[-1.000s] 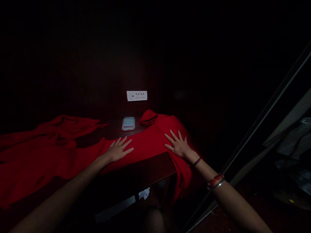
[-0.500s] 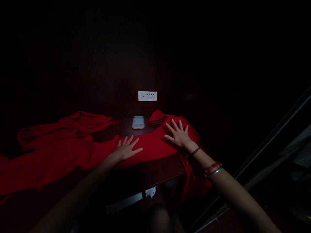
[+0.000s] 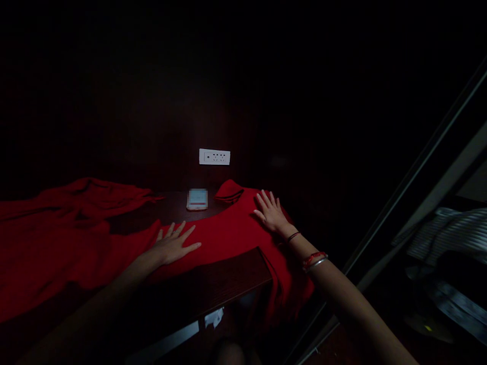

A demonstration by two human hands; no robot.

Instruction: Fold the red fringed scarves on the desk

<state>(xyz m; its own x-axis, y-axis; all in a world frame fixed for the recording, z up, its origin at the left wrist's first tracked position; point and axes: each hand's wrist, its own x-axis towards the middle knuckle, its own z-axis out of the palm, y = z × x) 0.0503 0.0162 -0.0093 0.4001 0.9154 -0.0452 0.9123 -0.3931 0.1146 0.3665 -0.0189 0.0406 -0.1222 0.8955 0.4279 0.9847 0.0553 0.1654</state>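
Note:
A red garment [image 3: 224, 230] lies spread along a dark wooden desk, and part of it hangs down over the right end. My left hand [image 3: 173, 247] rests flat on its middle, fingers spread, with a ring on one finger. Farther right, my right hand [image 3: 272, 213] lies palm down on the cloth near the desk's right end, its fingers stretched out. Bracelets circle my right wrist and forearm. Toward the back, a small folded-looking edge of the red cloth sticks up. More red cloth [image 3: 95, 195] lies in loose folds at the left.
A phone [image 3: 197, 199] with a lit, blurred screen stands behind the cloth. Above it a white socket panel [image 3: 214, 157] is set in the dark wall. The desk's front edge [image 3: 232, 281] runs below my hands. On the right, beyond a slanting frame, lies striped fabric [image 3: 437, 235].
The view has turned to the right, so the desk and phone sit farther left. My right hand has slid a little over the cloth toward the desk's back right; both hands stay flat.

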